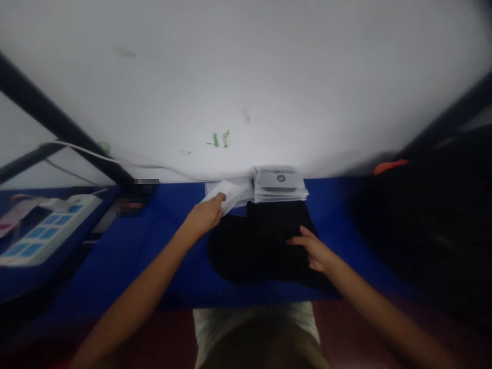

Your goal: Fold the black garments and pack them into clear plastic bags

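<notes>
The fingers of the left hand (205, 214) are closing around the near side of a white packet (232, 190), with the thumb pressing on it from above. The fingers of the right hand (314, 250) are spreading a little apart over a piece of black fabric (265, 248); the dark tone is hiding whether they are pinching it or only touching it.

The fabric is lying in front of the person, between the two hands, its left side forming a rounded outline and its upper part showing a straighter edge. The held white packet is tilting just beyond the fabric's upper left, and a flatter pale piece (246, 197) is lying partly behind it. Just to the right, a stack of white packets (280, 180) is resting near the wall (246, 66), its top one showing a dark round mark.

All of these are lying on a blue surface (172, 205). A thin cable (148, 166) is running along the wall. Farther left, a power strip (49, 230) with blue panels is lying at an angle; well to the right, something orange (391, 166) is showing beside a dark mass (426, 225).
</notes>
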Demonstrator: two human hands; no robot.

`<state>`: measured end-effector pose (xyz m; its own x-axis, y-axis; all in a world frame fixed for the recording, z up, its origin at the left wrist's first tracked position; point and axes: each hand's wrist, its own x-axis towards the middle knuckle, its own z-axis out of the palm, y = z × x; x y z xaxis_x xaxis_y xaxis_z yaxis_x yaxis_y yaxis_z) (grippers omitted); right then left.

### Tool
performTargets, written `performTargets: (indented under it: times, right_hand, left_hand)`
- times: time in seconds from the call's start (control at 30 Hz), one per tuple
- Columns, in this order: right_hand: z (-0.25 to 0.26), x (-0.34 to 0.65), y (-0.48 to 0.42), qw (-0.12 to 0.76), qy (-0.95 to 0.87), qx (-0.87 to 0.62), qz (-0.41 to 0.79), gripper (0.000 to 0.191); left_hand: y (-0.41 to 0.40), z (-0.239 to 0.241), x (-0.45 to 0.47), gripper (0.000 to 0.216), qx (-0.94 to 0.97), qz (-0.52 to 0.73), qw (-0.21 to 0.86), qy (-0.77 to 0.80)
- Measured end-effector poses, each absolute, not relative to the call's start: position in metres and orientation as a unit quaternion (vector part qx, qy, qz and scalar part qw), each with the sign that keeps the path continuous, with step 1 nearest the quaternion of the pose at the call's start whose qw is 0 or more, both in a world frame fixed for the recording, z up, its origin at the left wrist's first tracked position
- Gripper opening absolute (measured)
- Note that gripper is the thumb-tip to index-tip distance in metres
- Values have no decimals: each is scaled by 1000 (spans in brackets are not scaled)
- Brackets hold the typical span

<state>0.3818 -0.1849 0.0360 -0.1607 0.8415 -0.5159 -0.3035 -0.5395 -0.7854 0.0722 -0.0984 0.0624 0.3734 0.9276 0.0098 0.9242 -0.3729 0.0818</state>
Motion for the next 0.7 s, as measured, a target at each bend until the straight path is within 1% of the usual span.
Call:
performTargets:
  times: [0.1, 0.2, 0.23, 0.33, 0.43, 0.6, 0.7]
  right_hand:
    - [36, 382, -183, 408, -264, -508, 711, 38]
    - [40, 376, -182, 413, -262, -494, 718, 39]
    - [42, 373, -182, 415, -262, -488, 722, 40]
    - [46, 364, -182, 412, -266, -472, 732, 38]
    - [44, 354, -183, 392, -284, -454, 748, 37]
    - [38, 347, -187, 367, -318, -444, 753, 35]
    - [41, 345, -190, 363, -335, -454, 742, 34]
  left_hand:
    - [-118, 77, 78, 27, 854, 30, 77, 513]
    - [-133, 84, 83, 14, 884, 11, 87, 460]
    - [-136, 85, 85, 12, 889, 7, 87, 449]
    - [-144, 81, 90, 16, 911, 36, 80, 402]
    - [-151, 73, 93, 23, 935, 119, 44, 332]
    - [-161, 65, 100, 41, 918, 250, -78, 298]
    - [-164, 64, 107, 47, 900, 282, -135, 303]
